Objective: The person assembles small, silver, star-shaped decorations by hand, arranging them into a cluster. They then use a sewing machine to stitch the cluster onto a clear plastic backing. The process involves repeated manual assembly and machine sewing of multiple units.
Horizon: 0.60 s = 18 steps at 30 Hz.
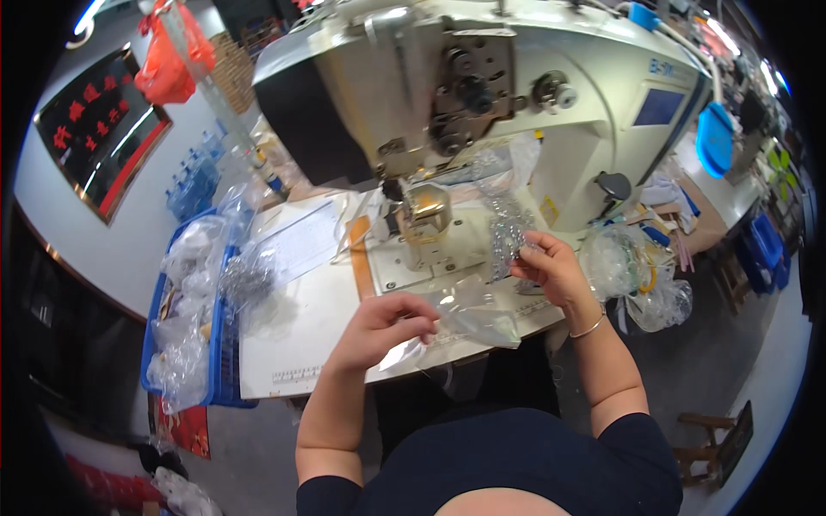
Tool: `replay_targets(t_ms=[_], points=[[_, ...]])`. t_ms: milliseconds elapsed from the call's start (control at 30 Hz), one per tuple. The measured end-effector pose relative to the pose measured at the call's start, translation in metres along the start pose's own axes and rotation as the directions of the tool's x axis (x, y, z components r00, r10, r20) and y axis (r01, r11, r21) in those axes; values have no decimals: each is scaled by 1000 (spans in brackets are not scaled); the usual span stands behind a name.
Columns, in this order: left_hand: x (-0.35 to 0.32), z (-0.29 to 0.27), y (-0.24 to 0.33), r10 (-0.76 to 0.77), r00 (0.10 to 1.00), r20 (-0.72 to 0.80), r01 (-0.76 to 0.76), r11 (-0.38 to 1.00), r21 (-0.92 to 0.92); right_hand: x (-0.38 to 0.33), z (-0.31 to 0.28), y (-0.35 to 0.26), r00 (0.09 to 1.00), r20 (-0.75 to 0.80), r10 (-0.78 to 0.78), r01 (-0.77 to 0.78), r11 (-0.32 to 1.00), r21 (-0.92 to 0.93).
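Note:
My left hand (385,325) pinches the edge of a clear plastic bag (469,316) that lies over the front of the white sewing table (292,335). My right hand (551,268) is raised to the right and holds a glittery silver strip (506,234) that hangs in front of the sewing machine (482,95). A thin bracelet circles my right wrist. The machine's needle area with a brass-coloured part (426,206) sits just behind both hands.
A blue crate (219,361) full of clear bags stands at the table's left. More clear bags (632,271) pile at the right of the machine. A flat clear sleeve (297,245) lies on the table left of the needle. A red bag (168,60) hangs at the far left.

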<state>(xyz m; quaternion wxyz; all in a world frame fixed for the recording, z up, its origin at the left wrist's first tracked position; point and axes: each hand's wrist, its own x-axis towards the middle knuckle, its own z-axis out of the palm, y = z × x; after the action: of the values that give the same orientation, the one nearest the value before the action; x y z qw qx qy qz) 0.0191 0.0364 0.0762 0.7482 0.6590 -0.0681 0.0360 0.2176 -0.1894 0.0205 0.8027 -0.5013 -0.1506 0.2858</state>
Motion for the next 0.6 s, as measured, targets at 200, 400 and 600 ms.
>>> replay_targets(t_ms=[200, 400, 600], points=[[25, 22, -1, -120, 990, -70, 129, 980, 149, -8, 49, 46, 988, 92, 122, -126, 991, 36], [23, 4, -21, -204, 948, -245, 262, 937, 232, -22, 69, 58, 970, 68, 233, -239, 967, 89], [19, -6, -32, -180, 931, -318, 261, 936, 235, -24, 74, 57, 969, 157, 193, -208, 974, 86]])
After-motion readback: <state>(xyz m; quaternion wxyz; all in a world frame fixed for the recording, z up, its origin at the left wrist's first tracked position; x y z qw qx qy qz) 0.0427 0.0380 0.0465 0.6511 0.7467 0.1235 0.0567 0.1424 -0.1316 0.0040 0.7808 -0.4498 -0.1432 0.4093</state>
